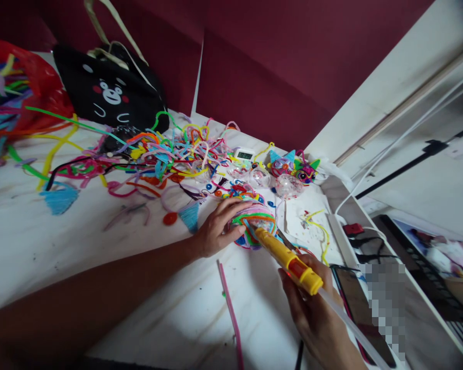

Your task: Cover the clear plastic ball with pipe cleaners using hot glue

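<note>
A ball wrapped in bands of coloured pipe cleaner (254, 216) rests on the white table, with clear plastic showing through a gap. My left hand (221, 226) is closed over its left side, fingers across the top and thumb along the front. In my right hand (312, 298) is a yellow hot glue gun (289, 262), a glue stick (347, 318) sticking out of its back end. The gun's nozzle points at the gap and is at or very near the ball; contact cannot be made out. A pink pipe cleaner (230, 313) lies in front of the ball.
Tangled pipe cleaners (177, 149) heap up behind. Clear plastic balls (289, 186), a small digital display (244, 154) and two decorated pipe-cleaner figures (281, 163) stand at the back. On the left are a black bag (108, 92) and a red bag (46, 77). A phone (360, 313) lies at right.
</note>
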